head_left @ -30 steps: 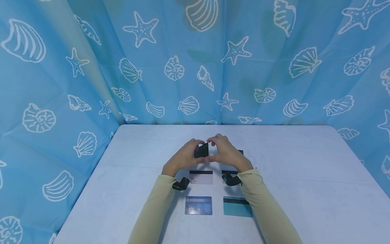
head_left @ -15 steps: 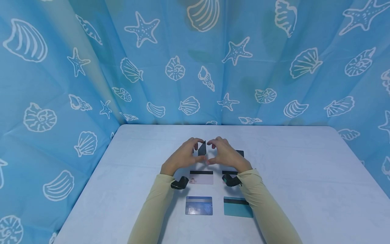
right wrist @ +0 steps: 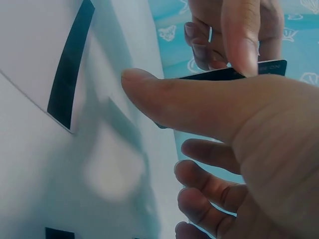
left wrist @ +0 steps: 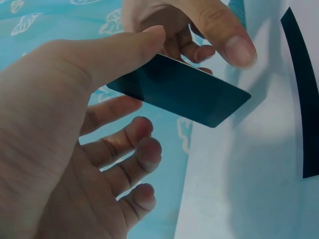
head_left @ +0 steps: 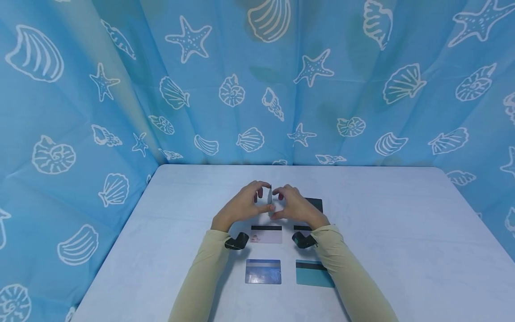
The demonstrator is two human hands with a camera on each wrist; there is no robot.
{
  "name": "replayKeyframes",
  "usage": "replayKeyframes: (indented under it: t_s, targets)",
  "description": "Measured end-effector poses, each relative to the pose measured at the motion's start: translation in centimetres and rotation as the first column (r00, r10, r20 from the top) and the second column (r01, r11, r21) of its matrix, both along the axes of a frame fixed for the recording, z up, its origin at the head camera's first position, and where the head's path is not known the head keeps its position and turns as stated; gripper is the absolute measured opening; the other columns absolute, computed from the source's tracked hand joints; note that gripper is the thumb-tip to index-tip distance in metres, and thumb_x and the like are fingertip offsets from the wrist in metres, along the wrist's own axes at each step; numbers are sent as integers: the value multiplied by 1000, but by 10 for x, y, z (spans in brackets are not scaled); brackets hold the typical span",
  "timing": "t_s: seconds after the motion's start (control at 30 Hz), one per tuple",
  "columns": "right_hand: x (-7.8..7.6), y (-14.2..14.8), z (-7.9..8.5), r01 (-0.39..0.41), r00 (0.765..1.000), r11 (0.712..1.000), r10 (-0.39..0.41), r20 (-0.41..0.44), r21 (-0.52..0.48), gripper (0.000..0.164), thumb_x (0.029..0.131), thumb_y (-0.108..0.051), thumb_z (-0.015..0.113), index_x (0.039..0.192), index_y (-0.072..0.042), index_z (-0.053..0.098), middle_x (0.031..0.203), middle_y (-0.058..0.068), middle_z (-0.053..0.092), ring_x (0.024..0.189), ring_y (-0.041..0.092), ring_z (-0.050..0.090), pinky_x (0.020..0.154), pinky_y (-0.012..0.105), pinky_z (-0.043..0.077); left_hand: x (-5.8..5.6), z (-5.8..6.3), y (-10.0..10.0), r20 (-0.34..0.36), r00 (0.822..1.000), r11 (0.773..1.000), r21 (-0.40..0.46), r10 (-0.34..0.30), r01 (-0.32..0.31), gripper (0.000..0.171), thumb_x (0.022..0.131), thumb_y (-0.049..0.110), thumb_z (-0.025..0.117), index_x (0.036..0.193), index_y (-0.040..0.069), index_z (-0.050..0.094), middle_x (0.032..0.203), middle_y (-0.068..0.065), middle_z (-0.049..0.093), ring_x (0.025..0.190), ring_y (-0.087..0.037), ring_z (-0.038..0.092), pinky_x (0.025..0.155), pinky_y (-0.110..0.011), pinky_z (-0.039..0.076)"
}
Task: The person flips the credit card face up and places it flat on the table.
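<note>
My left hand (head_left: 241,203) pinches a dark card (left wrist: 184,92) between thumb and forefinger, its other fingers curved and apart. In the head view the card stands nearly edge-on above the table. Close to the card's other side is my right hand (head_left: 297,206), thumb and fingers loosely bent with a gap between them. The right thumb (right wrist: 164,102) overlaps the card in the right wrist view and hides part of it. Nearer to me lie a pale pink card (head_left: 266,237) with a black stripe, a blue card (head_left: 263,273) and a teal card (head_left: 314,276).
A black card (head_left: 316,205) lies behind my right hand, partly covered. Another striped card (head_left: 302,228) shows beside the right wrist camera (head_left: 303,239). The white table (head_left: 193,192) reaches back to a blue curtain (head_left: 225,120) printed with shells and starfish.
The held card has turned from showing its dark face to nearly edge-on. My right hand has shifted slightly left, uncovering more of the black card.
</note>
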State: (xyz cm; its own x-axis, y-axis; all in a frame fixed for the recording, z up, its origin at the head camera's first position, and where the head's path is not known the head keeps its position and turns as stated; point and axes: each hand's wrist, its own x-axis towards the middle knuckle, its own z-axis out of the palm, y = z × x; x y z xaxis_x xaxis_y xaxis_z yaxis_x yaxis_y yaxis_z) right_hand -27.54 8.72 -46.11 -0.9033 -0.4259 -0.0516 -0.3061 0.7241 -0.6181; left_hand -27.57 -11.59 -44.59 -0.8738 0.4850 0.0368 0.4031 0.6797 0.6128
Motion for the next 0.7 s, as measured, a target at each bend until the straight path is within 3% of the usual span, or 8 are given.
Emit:
replayKeyframes:
  t_s: [0.47, 0.7]
  targets:
    - [1, -6, -4, 47, 998, 999, -46, 37, -8, 77, 81, -29, 90, 144, -2, 55, 128, 15, 59, 120, 30, 50, 105, 51, 52, -1, -2, -1, -30, 999, 998, 59, -32, 34, 67, 92, 40, 78, 147, 11, 53, 107, -10, 60, 90, -19, 53, 70, -28, 46]
    - [-1, -4, -5, 37, 999, 999, -37, 0, -6, 68, 82, -28, 89, 140, -6, 60, 124, 15, 60, 115, 29, 52, 97, 48, 54, -1, 1, -4, -22, 1000, 997, 72, -8, 10, 66, 92, 38, 78, 148, 14, 52, 108, -6, 58, 95, -19, 55, 72, -27, 49]
